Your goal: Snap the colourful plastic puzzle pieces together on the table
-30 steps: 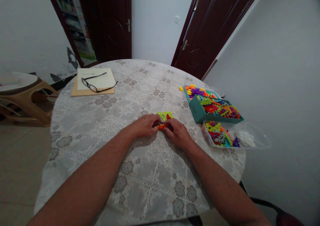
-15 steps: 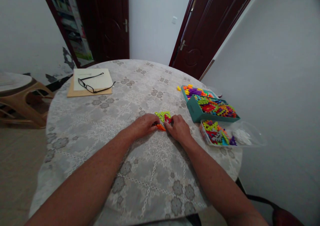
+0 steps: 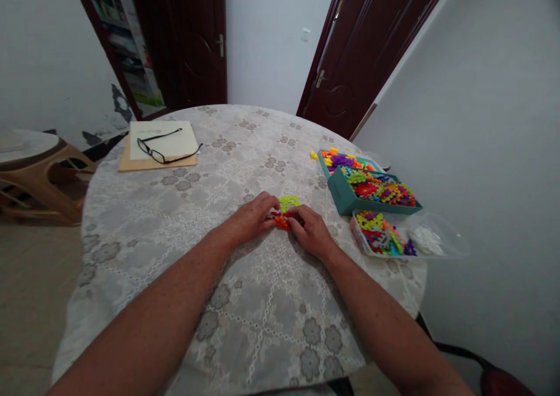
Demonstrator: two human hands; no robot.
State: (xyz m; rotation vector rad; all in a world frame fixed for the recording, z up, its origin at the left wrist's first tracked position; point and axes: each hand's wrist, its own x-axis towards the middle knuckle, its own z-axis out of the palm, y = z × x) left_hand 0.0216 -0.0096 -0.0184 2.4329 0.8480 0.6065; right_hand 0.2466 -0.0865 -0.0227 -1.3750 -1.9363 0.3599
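Observation:
My left hand is closed on the left side of a small orange plastic building piece. From the right, my right hand pinches a red plastic building piece that lies against the orange one. Fingers cover parts of both pieces, so I cannot tell whether they are joined. Just beyond the fingertips, a lime-green building piece rests on the tablecloth, partly hidden by the right hand.
Right of my hands, a teal box and a clear plastic container hold several colourful pieces. Black glasses lie on paper at the table's far left. A floral cloth covers the table.
The red piece has moved left and nearer, from beside the green piece to the orange one. My right hand has shifted slightly with it.

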